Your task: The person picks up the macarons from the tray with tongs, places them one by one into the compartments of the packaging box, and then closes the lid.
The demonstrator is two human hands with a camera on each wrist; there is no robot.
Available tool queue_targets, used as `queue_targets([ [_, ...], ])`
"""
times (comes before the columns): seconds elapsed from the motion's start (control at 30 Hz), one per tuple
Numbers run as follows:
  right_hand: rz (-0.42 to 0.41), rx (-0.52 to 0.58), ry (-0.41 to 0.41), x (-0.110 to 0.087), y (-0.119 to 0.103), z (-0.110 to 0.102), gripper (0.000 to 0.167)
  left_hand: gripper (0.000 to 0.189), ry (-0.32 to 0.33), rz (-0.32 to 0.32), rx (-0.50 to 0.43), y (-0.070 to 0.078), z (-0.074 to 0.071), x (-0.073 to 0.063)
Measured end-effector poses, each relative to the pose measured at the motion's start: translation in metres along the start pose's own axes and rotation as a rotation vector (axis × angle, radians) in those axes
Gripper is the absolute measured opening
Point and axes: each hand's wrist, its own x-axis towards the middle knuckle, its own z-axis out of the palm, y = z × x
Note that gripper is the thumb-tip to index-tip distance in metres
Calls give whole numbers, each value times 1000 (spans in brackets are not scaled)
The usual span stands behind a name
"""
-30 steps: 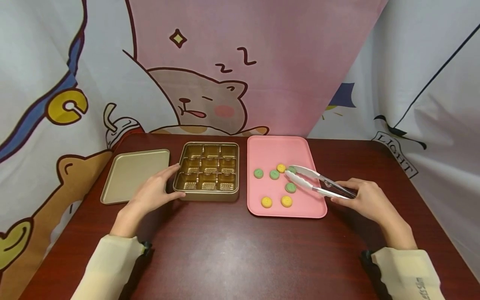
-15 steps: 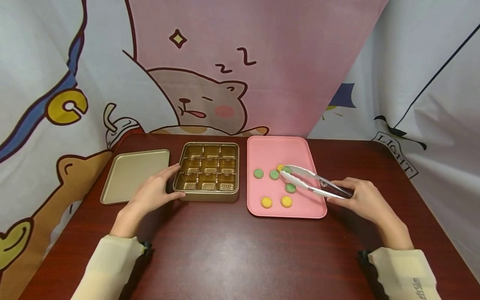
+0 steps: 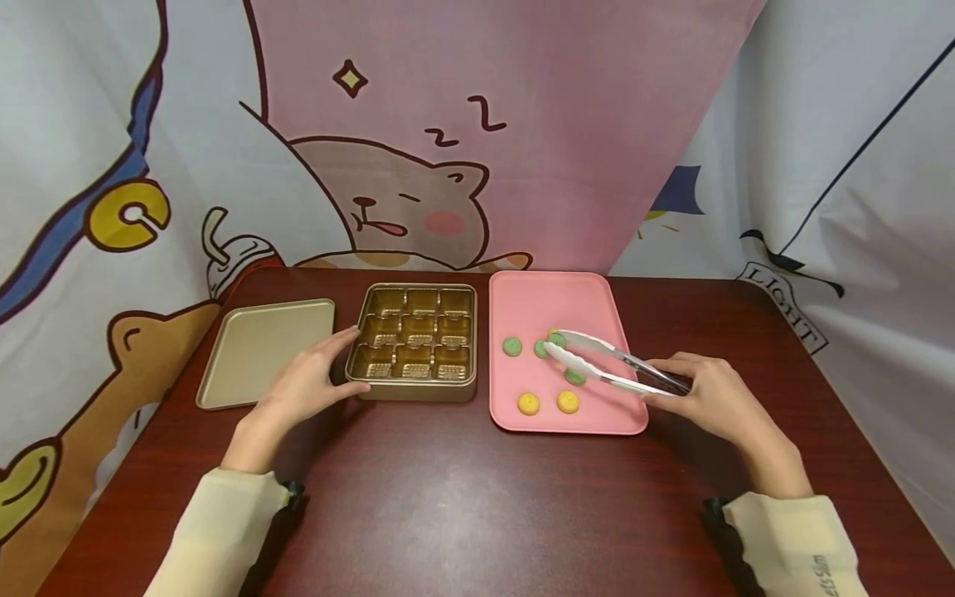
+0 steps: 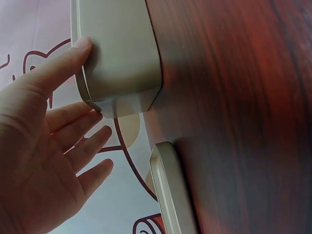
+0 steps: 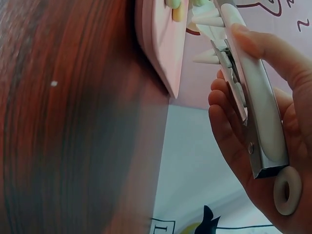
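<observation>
Backdrop lettering [image 3: 783,306] reads "LIGHT"; the right hand [image 3: 719,405] grips tongs [image 3: 634,362].

Dark reddish wood-grain table [image 3: 537,489], soft glare [image 3: 448,510] on top; cartoon-printed cloth [image 3: 589,116] behind, pink and white.

Glare on table [image 3: 448,506]; wrist views dimmer

A screened-off work nook, the wider room hidden: cartoon cloth [image 3: 597,133] hangs from nine through twelve to three o'clock around a dark wood-grain table [image 3: 477,514]
</observation>
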Motion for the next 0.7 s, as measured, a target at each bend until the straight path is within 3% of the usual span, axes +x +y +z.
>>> queue_targets([
  [0.7, -62, 40, -13, 11, -28, 1, 47, 87, 15, 13, -8, 0, 0, -1],
])
